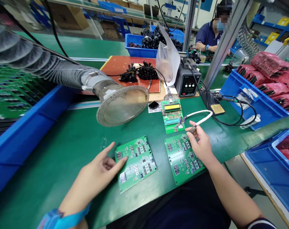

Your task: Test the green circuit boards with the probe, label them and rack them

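Observation:
On the green bench lie two green circuit boards with small digit displays, the left circuit board (pixel 138 163) and the right circuit board (pixel 180 156). My left hand (pixel 100 173) is at the left circuit board's edge, thumb over its surface and index finger stretched out. In my right hand (pixel 200 143) a small probe connector (pixel 193 129) is pinched above the top of the right circuit board. A white cable (pixel 204 118) runs from it to a programmer board (pixel 172 117) with a lit yellow screen. A blue wrist strap (pixel 65 219) is on my left wrist.
A fume extraction hose with a wide hood (pixel 123 105) hangs at the left. Behind stand a soldering station (pixel 187 81) and an iron stand (pixel 212 105). Blue bins (pixel 244 98) hold pink-wrapped packs. Across the bench, a co-worker (pixel 207 35) sits.

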Tool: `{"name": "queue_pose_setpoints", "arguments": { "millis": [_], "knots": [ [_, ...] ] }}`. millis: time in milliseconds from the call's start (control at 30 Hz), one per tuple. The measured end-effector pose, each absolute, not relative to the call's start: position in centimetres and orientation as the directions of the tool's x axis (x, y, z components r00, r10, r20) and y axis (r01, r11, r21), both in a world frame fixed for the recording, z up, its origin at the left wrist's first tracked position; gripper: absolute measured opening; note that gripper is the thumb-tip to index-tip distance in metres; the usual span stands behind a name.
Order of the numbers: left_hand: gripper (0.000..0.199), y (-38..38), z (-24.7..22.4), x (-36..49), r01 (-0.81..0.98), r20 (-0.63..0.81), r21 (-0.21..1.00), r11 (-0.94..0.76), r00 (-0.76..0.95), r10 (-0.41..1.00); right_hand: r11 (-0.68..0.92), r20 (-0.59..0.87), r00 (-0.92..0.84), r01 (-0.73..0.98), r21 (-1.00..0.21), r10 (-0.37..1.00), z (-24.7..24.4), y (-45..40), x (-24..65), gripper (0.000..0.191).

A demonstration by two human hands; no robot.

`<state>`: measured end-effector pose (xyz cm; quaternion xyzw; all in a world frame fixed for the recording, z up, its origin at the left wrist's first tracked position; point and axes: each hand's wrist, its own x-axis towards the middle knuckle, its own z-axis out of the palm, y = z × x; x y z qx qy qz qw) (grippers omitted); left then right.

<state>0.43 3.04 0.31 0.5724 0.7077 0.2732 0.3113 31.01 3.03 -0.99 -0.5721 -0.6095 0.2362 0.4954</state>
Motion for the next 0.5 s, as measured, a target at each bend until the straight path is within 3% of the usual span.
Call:
{"name": "queue_pose_setpoints", "arguments": {
  "millis": [133,233,300,367,433,500],
  "knots": [
    [0.071,3.2,1.0,0.4,0.916,-0.063,0.394,0.074,-0.053,0.997,0.222,0.328,0.161,0.463,-0.858,0.931,-1.0,3.0,30.8,0.037],
    [0.059,3.1,2.2,2.5,0.939,0.221,0.303,-0.165,0.1,0.97,0.189,0.301,0.183,0.463,-0.866,0.936,-0.9,3.1,30.7,0.036],
    [0.045,2.8,2.7,5.2,0.81,0.367,0.337,-0.48,0.356,0.859,0.175,0.293,0.192,0.467,-0.867,0.937,-0.8,3.2,30.7,0.035],
    [0.033,2.4,2.7,8.3,0.56,0.374,0.38,-0.736,0.635,0.676,0.176,0.297,0.193,0.474,-0.863,0.935,-0.7,3.2,30.7,0.036],
    [0.041,2.2,2.0,10.9,0.365,0.349,0.373,-0.853,0.797,0.493,0.195,0.317,0.188,0.479,-0.856,0.93,-0.8,3.2,30.6,0.037],
    [0.046,2.2,1.0,12.5,0.253,0.355,0.359,-0.898,0.853,0.382,0.224,0.345,0.177,0.481,-0.848,0.922,-0.8,3.1,30.6,0.038]
  ]
}}
